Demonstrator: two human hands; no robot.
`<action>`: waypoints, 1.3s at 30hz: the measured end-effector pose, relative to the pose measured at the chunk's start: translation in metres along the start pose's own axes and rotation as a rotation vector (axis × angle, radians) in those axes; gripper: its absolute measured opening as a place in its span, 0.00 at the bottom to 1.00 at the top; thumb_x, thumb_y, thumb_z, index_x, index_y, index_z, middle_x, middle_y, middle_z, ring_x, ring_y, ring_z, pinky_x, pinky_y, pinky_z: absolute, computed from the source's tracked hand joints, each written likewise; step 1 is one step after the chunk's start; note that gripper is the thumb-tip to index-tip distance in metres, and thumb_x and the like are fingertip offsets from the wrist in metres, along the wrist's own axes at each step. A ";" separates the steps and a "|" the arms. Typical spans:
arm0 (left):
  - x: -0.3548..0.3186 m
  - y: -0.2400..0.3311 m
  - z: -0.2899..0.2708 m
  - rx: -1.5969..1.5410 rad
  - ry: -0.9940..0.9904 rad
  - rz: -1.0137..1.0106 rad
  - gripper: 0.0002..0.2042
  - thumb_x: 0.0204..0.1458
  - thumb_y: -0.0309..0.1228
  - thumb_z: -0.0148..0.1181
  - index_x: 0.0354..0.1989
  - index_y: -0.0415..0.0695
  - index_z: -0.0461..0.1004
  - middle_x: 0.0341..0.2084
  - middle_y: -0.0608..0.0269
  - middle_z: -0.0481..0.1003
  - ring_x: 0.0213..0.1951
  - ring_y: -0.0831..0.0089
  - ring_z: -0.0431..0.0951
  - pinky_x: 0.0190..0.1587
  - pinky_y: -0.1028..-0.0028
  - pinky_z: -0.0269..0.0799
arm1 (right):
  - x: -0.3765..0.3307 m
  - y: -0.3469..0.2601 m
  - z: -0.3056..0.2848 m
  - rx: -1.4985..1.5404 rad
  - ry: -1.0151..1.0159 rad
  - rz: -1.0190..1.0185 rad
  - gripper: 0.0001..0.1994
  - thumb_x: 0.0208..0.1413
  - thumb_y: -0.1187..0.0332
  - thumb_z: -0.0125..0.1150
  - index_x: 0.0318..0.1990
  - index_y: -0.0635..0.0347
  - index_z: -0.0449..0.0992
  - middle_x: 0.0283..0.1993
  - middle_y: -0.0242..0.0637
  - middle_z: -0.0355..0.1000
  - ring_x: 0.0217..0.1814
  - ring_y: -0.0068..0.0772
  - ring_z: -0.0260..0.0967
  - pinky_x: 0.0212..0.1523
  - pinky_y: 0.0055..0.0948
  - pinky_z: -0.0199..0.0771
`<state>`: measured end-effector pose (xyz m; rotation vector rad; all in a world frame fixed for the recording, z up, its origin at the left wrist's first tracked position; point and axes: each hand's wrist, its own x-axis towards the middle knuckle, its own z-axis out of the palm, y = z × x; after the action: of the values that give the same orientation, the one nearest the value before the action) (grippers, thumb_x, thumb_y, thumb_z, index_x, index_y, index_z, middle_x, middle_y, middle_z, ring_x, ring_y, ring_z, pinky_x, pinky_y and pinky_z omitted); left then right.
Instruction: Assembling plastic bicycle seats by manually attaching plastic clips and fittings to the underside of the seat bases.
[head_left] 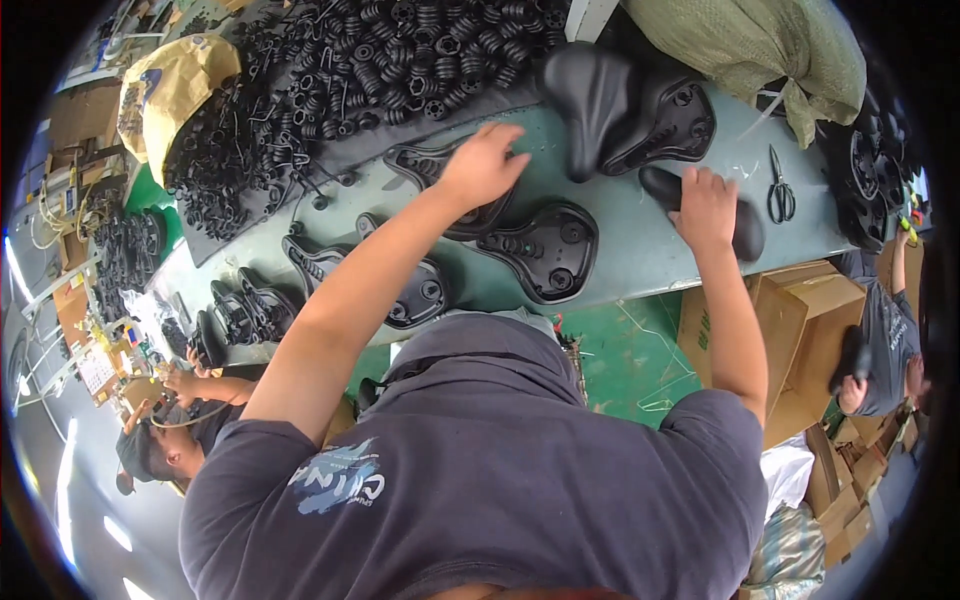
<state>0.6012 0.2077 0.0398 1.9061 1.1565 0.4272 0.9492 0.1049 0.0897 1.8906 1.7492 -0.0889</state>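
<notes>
My left hand hovers over an upturned black bicycle saddle, its thumb apart from the fingers and nothing visible in it. Just below that saddle, another upturned saddle shows its ribbed plastic underside. My right hand is closed over the middle of a black saddle lying near the table's front edge; its palm hides part of the saddle. Farther back, a saddle with its smooth cover up leans against an upturned one.
Black coil springs and small metal parts heap along the back of the green table. Scissors lie at the right, below a tied woven sack. A cardboard box stands at the front right. Co-workers are at both sides.
</notes>
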 end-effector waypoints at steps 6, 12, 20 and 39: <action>0.076 0.012 0.093 0.035 -0.177 -0.466 0.44 0.54 0.51 0.73 0.66 0.25 0.64 0.57 0.33 0.76 0.57 0.44 0.81 0.61 0.57 0.76 | -0.025 -0.044 0.018 0.161 0.208 0.377 0.31 0.54 0.53 0.75 0.59 0.58 0.71 0.51 0.38 0.75 0.53 0.44 0.76 0.51 0.45 0.75; 0.083 -0.009 0.092 -0.675 -0.278 -0.634 0.39 0.51 0.47 0.78 0.63 0.31 0.71 0.50 0.50 0.81 0.55 0.61 0.80 0.57 0.62 0.75 | -0.044 -0.119 0.065 0.423 0.143 0.105 0.24 0.51 0.60 0.74 0.54 0.58 0.75 0.51 0.42 0.72 0.57 0.50 0.73 0.52 0.51 0.76; 0.026 -0.018 0.006 0.268 0.069 0.356 0.23 0.46 0.36 0.78 0.49 0.46 0.77 0.46 0.58 0.77 0.52 0.53 0.76 0.56 0.58 0.70 | 0.006 -0.071 0.015 0.233 0.556 -0.288 0.25 0.54 0.69 0.66 0.61 0.62 0.76 0.63 0.52 0.72 0.75 0.60 0.60 0.77 0.58 0.59; 0.056 -0.041 -0.001 0.277 0.298 0.635 0.10 0.50 0.25 0.63 0.41 0.46 0.81 0.49 0.62 0.79 0.60 0.59 0.77 0.64 0.59 0.71 | 0.151 -0.038 -0.026 0.244 -0.047 0.089 0.23 0.55 0.52 0.73 0.49 0.62 0.82 0.54 0.53 0.82 0.55 0.52 0.82 0.53 0.48 0.82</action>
<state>0.6065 0.2644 0.0000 2.5097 0.7898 0.9604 0.9280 0.2519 0.0368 2.1177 1.6826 -0.3239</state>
